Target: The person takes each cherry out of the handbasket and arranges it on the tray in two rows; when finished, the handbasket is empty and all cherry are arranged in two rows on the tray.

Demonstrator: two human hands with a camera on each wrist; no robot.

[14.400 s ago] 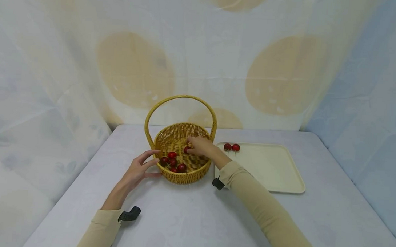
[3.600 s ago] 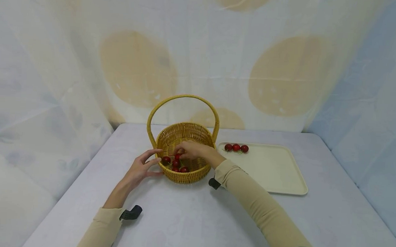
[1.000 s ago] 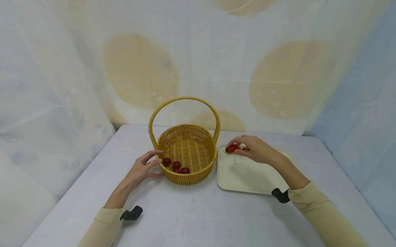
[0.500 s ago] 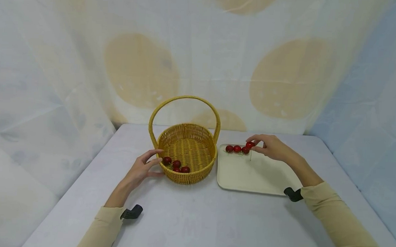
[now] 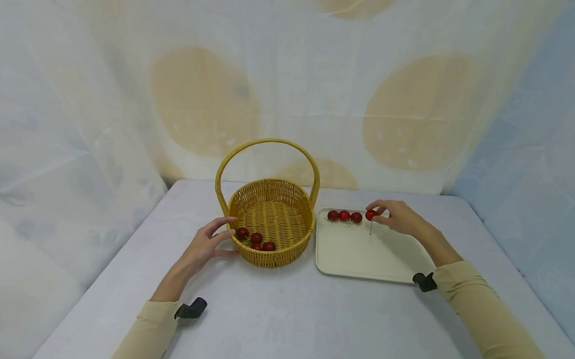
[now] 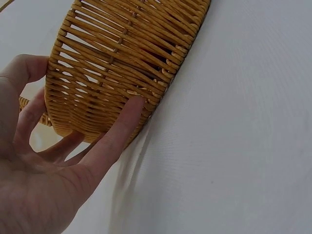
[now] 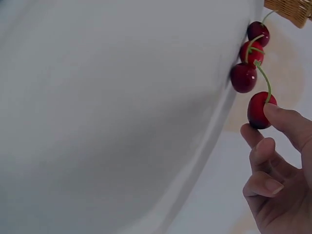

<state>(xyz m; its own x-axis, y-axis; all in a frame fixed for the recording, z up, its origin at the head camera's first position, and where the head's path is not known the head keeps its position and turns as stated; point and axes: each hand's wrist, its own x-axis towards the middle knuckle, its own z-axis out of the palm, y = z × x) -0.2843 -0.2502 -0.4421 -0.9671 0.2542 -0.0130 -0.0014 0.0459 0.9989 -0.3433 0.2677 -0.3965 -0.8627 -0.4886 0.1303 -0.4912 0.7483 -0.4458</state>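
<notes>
My right hand (image 5: 400, 218) pinches a red cherry (image 7: 261, 110) between thumb and fingertips, its green stem pointing down in the head view. The cherry is at the back of the cream tray (image 5: 361, 256), just right of a row of three cherries (image 5: 345, 216) along the far rim. At the left, my left hand (image 5: 204, 245) holds the side of the yellow wicker basket (image 5: 281, 221), fingers over the rim and thumb against the outer wall (image 6: 112, 68). Several dark red cherries (image 5: 256, 238) lie inside, gathered at the basket's near left side.
The basket's tall arched handle (image 5: 270, 141) stands upright over it. Basket and tray sit side by side on a white-covered table (image 5: 282, 316). Pale curtains (image 5: 300, 85) hang behind and on both sides. A black wrist device (image 5: 191, 309) is at each sleeve.
Since 3.6 s ago my right hand has carried a cherry from the basket to the tray, lately moving right past the row and down slightly. My left hand keeps its place at the basket.
</notes>
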